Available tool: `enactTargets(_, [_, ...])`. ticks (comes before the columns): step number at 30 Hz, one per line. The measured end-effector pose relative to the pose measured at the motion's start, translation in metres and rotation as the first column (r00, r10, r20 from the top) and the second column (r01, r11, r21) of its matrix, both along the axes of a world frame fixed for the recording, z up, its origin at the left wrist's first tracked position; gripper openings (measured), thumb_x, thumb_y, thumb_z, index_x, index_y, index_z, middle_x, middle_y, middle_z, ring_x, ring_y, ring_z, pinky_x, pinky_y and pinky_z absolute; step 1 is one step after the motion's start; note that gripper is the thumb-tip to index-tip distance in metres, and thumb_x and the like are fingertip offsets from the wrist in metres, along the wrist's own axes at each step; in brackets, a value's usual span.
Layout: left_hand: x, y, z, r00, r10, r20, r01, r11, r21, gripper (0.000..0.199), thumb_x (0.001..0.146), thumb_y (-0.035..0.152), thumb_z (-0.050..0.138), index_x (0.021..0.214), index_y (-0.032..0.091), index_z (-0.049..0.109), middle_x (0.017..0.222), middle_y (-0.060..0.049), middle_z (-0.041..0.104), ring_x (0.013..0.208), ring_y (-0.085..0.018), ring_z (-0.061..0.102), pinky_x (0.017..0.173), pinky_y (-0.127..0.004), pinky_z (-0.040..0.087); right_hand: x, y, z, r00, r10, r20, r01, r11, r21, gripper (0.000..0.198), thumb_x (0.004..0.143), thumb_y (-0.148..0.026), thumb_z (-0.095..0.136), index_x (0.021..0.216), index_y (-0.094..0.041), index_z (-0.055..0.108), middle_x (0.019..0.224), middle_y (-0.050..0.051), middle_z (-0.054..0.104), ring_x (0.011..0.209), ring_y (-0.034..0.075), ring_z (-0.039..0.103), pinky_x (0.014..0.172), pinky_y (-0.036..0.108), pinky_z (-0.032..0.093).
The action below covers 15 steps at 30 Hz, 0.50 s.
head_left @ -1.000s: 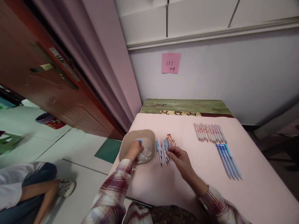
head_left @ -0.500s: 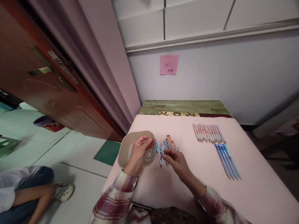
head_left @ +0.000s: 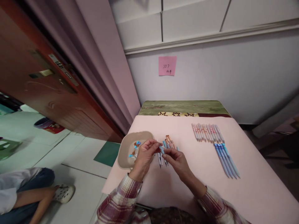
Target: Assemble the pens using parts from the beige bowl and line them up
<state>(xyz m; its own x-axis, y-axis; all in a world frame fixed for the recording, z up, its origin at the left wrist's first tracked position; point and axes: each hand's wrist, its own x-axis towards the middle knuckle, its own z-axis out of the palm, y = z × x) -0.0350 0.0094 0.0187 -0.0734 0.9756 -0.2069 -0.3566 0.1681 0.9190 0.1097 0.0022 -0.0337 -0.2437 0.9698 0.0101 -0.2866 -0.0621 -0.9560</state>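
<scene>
Both hands pinching: left hand [head_left: 145, 153] and right hand [head_left: 175, 158] on one pen [head_left: 161, 150], near the bowl [head_left: 126, 148]. Light, stiff, slippery; best gripped mid-barrel.

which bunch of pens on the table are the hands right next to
The loose pile of pens beside the beige bowl: both the left hand and right hand meet over it. The two tidy rows lie apart, farther right.
</scene>
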Motion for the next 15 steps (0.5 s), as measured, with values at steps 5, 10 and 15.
enactTargets(5, [-0.001,-0.001,-0.003,0.997,-0.038,-0.071,0.039,0.999,0.024,0.021,0.069,0.03,0.078,0.079,0.015,0.067,0.075,-0.003,0.069,0.068,-0.012,0.062,0.068,-0.024,0.049,0.001,0.001,0.003,1.0,0.003,-0.011,-0.003,1.0,0.01,0.025,0.075,-0.042,0.074,0.087,-0.02,0.074,0.079,0.003,0.07,0.074,0.018,0.06,0.07,0.03,0.047])
enactTargets(10, [-0.005,-0.003,-0.001,0.988,-0.104,-0.112,0.109,0.993,0.04,0.02,0.072,0.03,0.076,0.084,0.015,0.068,0.083,-0.005,0.071,0.072,-0.013,0.063,0.073,-0.025,0.049,-0.001,0.001,0.001,1.0,-0.004,-0.027,0.004,1.0,0.01,0.022,0.074,-0.039,0.075,0.084,-0.019,0.073,0.078,0.003,0.07,0.072,0.016,0.059,0.068,0.029,0.046])
enactTargets(15, [-0.029,0.008,0.007,0.986,-0.017,-0.164,0.027,0.998,0.058,0.025,0.075,0.038,0.071,0.083,0.016,0.066,0.086,-0.007,0.072,0.075,-0.016,0.065,0.077,-0.03,0.05,0.0,0.002,-0.003,0.999,-0.029,-0.017,0.028,0.999,-0.03,0.028,0.073,-0.042,0.075,0.088,-0.019,0.073,0.079,0.003,0.07,0.072,0.017,0.06,0.067,0.029,0.049])
